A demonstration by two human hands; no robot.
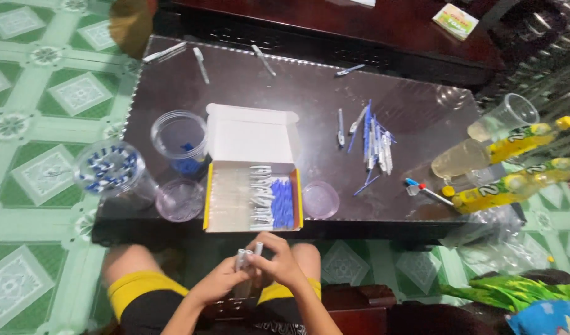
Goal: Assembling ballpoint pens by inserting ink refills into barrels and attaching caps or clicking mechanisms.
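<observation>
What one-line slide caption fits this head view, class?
Both hands grip white pen barrels below an open box of pens on a dark table.

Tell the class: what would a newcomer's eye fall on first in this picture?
Probably the open white box at the dark table's near edge, with blue and white pen parts inside. Just below it, the left hand and right hand hold white pen pieces together. At far right lie yellow bottles.
</observation>
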